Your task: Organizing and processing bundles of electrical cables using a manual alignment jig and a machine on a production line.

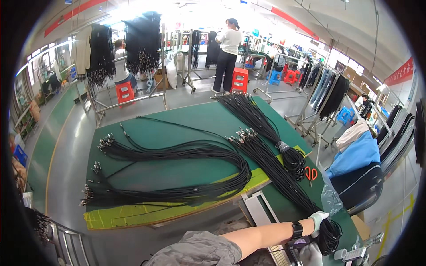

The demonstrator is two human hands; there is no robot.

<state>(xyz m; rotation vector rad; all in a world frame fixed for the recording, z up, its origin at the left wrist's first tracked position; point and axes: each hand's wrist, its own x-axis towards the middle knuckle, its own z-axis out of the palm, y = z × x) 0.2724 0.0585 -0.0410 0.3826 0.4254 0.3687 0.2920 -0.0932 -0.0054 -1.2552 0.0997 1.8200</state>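
My left arm reaches across to the lower right, with a dark watch [297, 230] on its wrist. In a pale glove, my left hand [318, 220] is closed round the near part of a long bundle of thin black cables [284, 179] with metal ends. Past that hand the bundle's looped end [331, 236] hangs over. My right hand [311, 254], also gloved, is low at the picture's edge beside this loop; its fingers are blurred and partly hidden. Orange-handled scissors [310, 174] lie farther off on the green table.
A curved bundle of black cables [242, 166] covers much of the green table [186, 116]; another bundle [248, 113] lies at its far right. A blue cloth [357, 153] drapes over a dark container at right. Racks, stools and a standing person [227, 53] are beyond.
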